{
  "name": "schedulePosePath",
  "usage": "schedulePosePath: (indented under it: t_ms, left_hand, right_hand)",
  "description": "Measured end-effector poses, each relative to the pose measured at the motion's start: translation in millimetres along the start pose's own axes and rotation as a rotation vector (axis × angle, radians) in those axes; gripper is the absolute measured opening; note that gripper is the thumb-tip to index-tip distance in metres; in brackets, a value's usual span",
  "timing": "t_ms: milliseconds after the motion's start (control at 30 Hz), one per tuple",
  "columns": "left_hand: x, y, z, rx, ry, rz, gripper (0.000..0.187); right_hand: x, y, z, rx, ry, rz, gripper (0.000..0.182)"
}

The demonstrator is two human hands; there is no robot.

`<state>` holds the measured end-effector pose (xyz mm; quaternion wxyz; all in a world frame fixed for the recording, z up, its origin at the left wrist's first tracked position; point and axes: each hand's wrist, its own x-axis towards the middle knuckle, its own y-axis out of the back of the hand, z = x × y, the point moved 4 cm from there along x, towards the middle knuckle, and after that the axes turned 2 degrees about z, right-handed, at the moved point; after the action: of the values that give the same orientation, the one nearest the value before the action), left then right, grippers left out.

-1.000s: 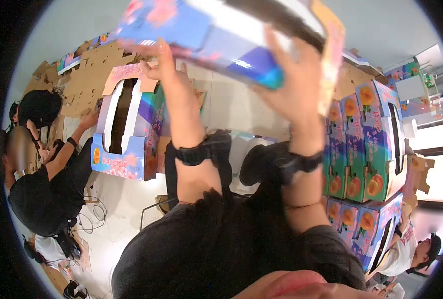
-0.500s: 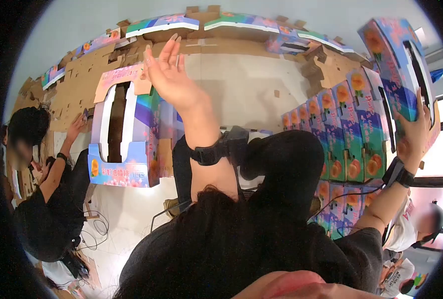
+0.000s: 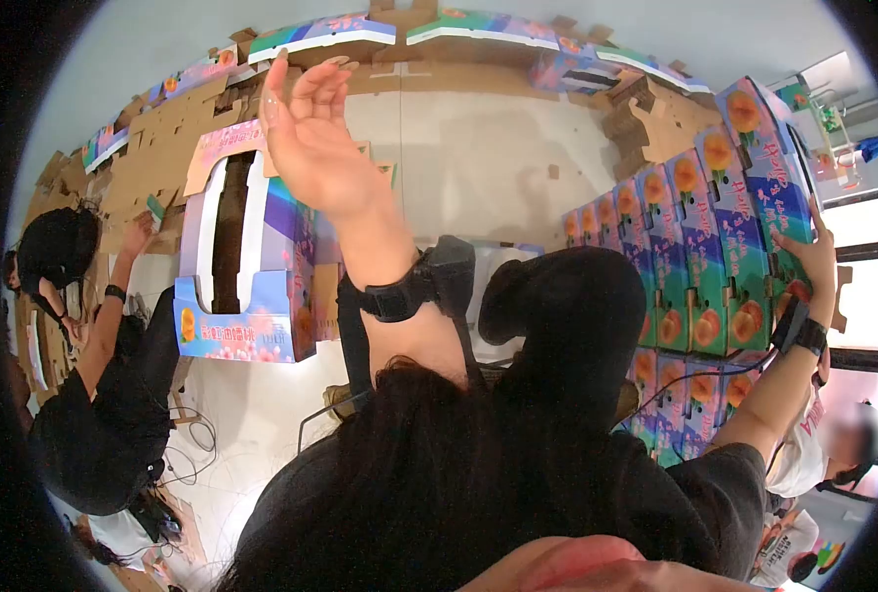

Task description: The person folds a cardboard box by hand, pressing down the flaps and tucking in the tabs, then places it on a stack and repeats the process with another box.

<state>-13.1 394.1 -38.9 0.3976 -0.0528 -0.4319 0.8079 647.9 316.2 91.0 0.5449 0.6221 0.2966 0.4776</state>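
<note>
My left hand [image 3: 312,148] is raised palm up with its fingers spread and nothing in it, beside a pink-and-blue printed carton [image 3: 246,335] with a long opening in its top. On the right, my right hand [image 3: 809,259] grips the outer side and edge of a printed fruit box [image 3: 755,128]. That box stands upright at the near end of a row of matching boxes [image 3: 697,252], close against its neighbour. The fingertips lie on its green lower part.
Another row of boxes [image 3: 671,395] lies below the right row. Brown cardboard sheets [image 3: 177,143] and more printed cartons [image 3: 325,35] line the far side. A co-worker in black [image 3: 113,414] sits at the left; another person [image 3: 804,454] is at the right.
The box in my right hand has come down and inward from a tilted, raised position to the row's end. My left hand has shifted slightly left, still open.
</note>
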Motion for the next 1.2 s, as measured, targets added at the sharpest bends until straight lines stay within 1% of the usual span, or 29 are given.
schedulePosePath:
  t_ms: [67, 133, 267, 400, 500, 600, 800, 867, 933, 1033, 1100, 1167, 1200]
  left_hand:
    - [5.2, 7.2, -0.3, 0.006, -0.053, -0.022, 0.061]
    - [9.2, 11.2, 0.8, 0.012, -0.033, 0.001, 0.062]
    - [3.9, 2.5, 3.2, 0.022, -0.034, 0.040, 0.062]
    - [1.4, -5.0, -0.4, 0.072, -0.050, -0.011, 0.060]
    - [0.2, -9.7, -4.5, 0.119, -0.065, -0.069, 0.059]
    - [0.1, -11.7, -6.8, 0.163, -0.093, -0.093, 0.056]
    - [1.2, -11.3, -8.3, 0.171, -0.112, -0.110, 0.052]
    - [-0.5, -12.5, -7.0, 0.192, -0.114, -0.104, 0.052]
    - [-1.4, -16.4, -3.8, 0.226, -0.113, -0.127, 0.052]
    - [-1.7, -17.7, 2.3, 0.242, -0.133, -0.188, 0.053]
    - [-2.3, -15.1, 8.8, 0.286, -0.138, -0.221, 0.054]
    - [-2.3, -12.8, 23.2, 0.380, -0.139, -0.238, 0.055]
    - [-1.8, -13.7, 35.7, 0.465, -0.122, -0.256, 0.053]
  right_hand:
    - [0.6, -3.3, 8.4, 0.118, 0.006, -0.019, 0.108]
    - [-0.2, -6.1, 11.4, 0.184, 0.016, -0.033, 0.108]
    - [-5.1, -2.4, 19.3, 0.206, 0.033, -0.055, 0.106]
    - [-24.5, 7.0, 5.7, 0.047, -0.064, -0.005, 0.105]
    - [-26.8, 4.7, 6.0, 0.125, -0.013, -0.013, 0.104]
    - [-32.0, 11.1, -2.4, 0.136, 0.014, -0.031, 0.102]
    - [-38.0, 8.4, -2.1, 0.197, -0.002, -0.033, 0.100]
    - [-40.6, 17.7, -9.4, -0.468, 0.191, 0.251, 0.097]
    - [-50.4, 17.2, -22.6, -0.629, 0.317, 0.387, 0.085]
    - [-96.4, 18.9, -151.5, -0.108, 0.400, 0.351, 0.054]
    - [-137.3, -21.9, -185.6, 0.115, 0.344, 0.060, 0.038]
    - [-160.9, -73.0, -185.5, 0.323, 0.170, -0.422, 0.034]
    - [-170.1, -100.7, -170.9, 0.338, 0.137, -0.521, 0.035]
